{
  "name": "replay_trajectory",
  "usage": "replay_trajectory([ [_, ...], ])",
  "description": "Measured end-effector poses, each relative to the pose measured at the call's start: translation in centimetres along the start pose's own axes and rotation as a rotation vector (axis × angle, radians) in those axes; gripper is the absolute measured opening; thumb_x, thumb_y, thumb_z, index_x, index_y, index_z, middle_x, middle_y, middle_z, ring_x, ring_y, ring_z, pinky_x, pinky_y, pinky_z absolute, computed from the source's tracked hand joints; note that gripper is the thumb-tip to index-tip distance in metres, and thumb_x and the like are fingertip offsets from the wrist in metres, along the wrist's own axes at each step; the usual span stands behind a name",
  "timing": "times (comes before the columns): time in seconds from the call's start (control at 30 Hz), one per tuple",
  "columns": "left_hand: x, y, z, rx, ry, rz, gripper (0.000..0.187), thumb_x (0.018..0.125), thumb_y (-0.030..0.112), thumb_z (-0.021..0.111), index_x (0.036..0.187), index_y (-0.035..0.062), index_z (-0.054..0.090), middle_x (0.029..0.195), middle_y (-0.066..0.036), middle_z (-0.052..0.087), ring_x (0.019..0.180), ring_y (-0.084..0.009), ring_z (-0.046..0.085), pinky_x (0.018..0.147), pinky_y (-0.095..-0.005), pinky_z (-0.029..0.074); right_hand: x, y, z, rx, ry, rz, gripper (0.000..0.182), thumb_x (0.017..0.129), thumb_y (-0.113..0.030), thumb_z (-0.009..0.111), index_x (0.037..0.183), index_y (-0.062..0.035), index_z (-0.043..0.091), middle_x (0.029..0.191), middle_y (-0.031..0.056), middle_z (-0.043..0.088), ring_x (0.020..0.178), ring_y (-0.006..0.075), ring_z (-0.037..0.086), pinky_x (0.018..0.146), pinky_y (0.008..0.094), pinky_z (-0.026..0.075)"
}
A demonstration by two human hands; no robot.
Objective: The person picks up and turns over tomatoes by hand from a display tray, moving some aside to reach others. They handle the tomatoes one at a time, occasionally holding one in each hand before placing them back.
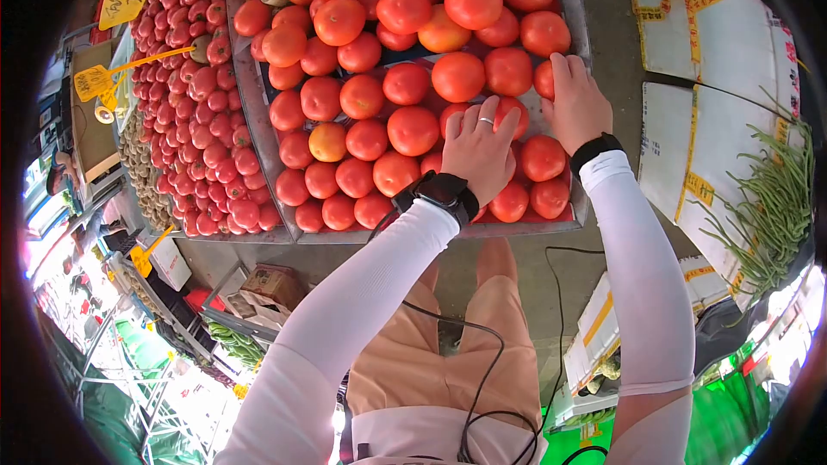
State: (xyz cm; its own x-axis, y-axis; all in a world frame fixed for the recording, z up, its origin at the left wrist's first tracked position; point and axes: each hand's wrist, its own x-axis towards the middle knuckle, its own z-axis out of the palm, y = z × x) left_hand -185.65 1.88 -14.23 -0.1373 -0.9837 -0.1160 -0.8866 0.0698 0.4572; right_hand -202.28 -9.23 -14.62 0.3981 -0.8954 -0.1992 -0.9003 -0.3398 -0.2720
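A metal-edged tray [413, 233] holds red tomatoes in rows, piled higher at the far end. My left hand [481, 148], with a ring and a black watch, lies over tomatoes near the tray's front right part, its fingers curled round one tomato that is mostly hidden. At the tray's right edge my right hand [579, 106], with a black wristband, has its fingertips on another tomato [544, 80]. One yellowish tomato [327, 141] sits among the red ones on the left.
Small red produce [202, 112] fills the bin to the left, with yellow price tags [95, 83] above it. White foam boxes [668, 133] and green beans [771, 211] are on the right. A black cable [495, 353] hangs by my legs.
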Motion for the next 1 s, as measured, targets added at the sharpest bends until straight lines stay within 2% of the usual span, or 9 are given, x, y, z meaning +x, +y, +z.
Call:
replay_trajectory([
  [0.1, 0.1, 0.0, 0.3, -0.002, -0.013, -0.02, 0.062, 0.083, 0.021, 0.069, 0.143, 0.0131, 0.054, 0.147, -0.018, 0.053, 0.132, -0.0345, 0.052, 0.111, -0.0534, 0.037, 0.0, -0.2, -0.4, -0.041, -0.063, 0.003, 0.057, 0.08, -0.02, 0.082, 0.126, -0.0096, 0.05, 0.123, 0.0137, 0.057, 0.1, 0.0365, 0.069, 0.076, 0.0467, 0.061],
  [0.2, -0.1, -0.1, 0.2, 0.014, -0.021, -0.012, 0.064, 0.084, 0.021, 0.069, 0.145, 0.0134, 0.053, 0.147, -0.018, 0.053, 0.132, -0.0344, 0.053, 0.111, -0.0538, 0.037, -1.5, -0.4, -0.2, -0.067, -0.114, -0.013, 0.055, 0.08, -0.024, 0.083, 0.122, -0.01, 0.05, 0.119, 0.014, 0.057, 0.094, 0.0363, 0.071, 0.073, 0.0473, 0.061],
  [0.3, -0.4, -0.4, 0.2, -0.001, -0.021, -0.01, 0.065, 0.084, 0.021, 0.069, 0.146, 0.0134, 0.052, 0.148, -0.018, 0.052, 0.134, -0.0349, 0.052, 0.111, -0.0541, 0.036, -3.0, -0.9, -0.2, -0.053, -0.203, 0.034, 0.055, 0.082, -0.027, 0.083, 0.122, -0.0097, 0.05, 0.118, 0.0141, 0.057, 0.094, 0.0364, 0.071, 0.072, 0.0483, 0.061],
  [0.43, -1.2, -0.3, -0.1, -0.027, 0.006, -0.006, 0.064, 0.085, 0.02, 0.068, 0.147, 0.0137, 0.052, 0.15, -0.018, 0.05, 0.135, -0.0365, 0.05, 0.112, -0.0545, 0.036, -3.3, -0.2, -0.2, 0.006, -0.178, 0.042, 0.055, 0.083, -0.028, 0.082, 0.126, -0.008, 0.054, 0.124, 0.0159, 0.057, 0.095, 0.0382, 0.07, 0.077, 0.0491, 0.06],
  [0.5, -2.0, 0.1, -1.7, -0.069, 0.027, -0.006, 0.063, 0.086, 0.019, 0.067, 0.146, 0.0138, 0.052, 0.151, -0.018, 0.048, 0.135, -0.0373, 0.049, 0.112, -0.0548, 0.036, -2.5, 0.4, -0.6, 0.05, -0.007, -0.004, 0.058, 0.084, -0.026, 0.081, 0.131, -0.0076, 0.054, 0.13, 0.0173, 0.056, 0.101, 0.0384, 0.069, 0.081, 0.0488, 0.059],
  [0.63, -7.6, 0.5, -5.4, -0.291, -0.089, 0.061, 0.06, 0.085, 0.009, 0.067, 0.144, 0.0112, 0.054, 0.147, -0.017, 0.05, 0.128, -0.04, 0.053, 0.104, -0.054, 0.045, 1.8, 1.5, -2.4, 0.036, 0.273, -0.227, 0.064, 0.085, -0.021, 0.079, 0.141, -0.0071, 0.052, 0.142, 0.0187, 0.053, 0.112, 0.0386, 0.066, 0.088, 0.0484, 0.059],
  [0.77, -15.6, 0.3, -7.3, -0.411, -0.224, 0.083, 0.057, 0.082, 0.004, 0.069, 0.137, 0.0093, 0.059, 0.143, -0.016, 0.054, 0.124, -0.0407, 0.055, 0.1, -0.0542, 0.049, 5.5, 1.0, -1.8, -0.059, 0.05, -0.097, 0.072, 0.085, -0.019, 0.079, 0.148, -0.009, 0.045, 0.144, 0.0138, 0.052, 0.114, 0.037, 0.066, 0.089, 0.0488, 0.059],
  [0.8, -17.7, 0.2, -7.5, -0.433, -0.252, 0.06, 0.056, 0.081, 0.005, 0.069, 0.136, 0.0094, 0.059, 0.144, -0.016, 0.054, 0.125, -0.0404, 0.055, 0.1, -0.0538, 0.049, 6.2, 0.7, -1.6, -0.094, -0.014, -0.066, 0.071, 0.085, -0.019, 0.079, 0.146, -0.0097, 0.044, 0.14, 0.0128, 0.055, 0.108, 0.037, 0.069, 0.085, 0.0502, 0.061],
  [1.0, -26.0, -0.2, -8.0, -0.348, -0.353, -0.055, 0.055, 0.076, 0.009, 0.072, 0.13, 0.0129, 0.062, 0.147, -0.012, 0.053, 0.132, -0.037, 0.052, 0.102, -0.0528, 0.047, 7.5, -0.6, -1.8, -0.242, -0.066, -0.047, 0.066, 0.081, -0.024, 0.082, 0.135, -0.0085, 0.048, 0.131, 0.0144, 0.057, 0.098, 0.039, 0.072, 0.078, 0.0515, 0.061],
])
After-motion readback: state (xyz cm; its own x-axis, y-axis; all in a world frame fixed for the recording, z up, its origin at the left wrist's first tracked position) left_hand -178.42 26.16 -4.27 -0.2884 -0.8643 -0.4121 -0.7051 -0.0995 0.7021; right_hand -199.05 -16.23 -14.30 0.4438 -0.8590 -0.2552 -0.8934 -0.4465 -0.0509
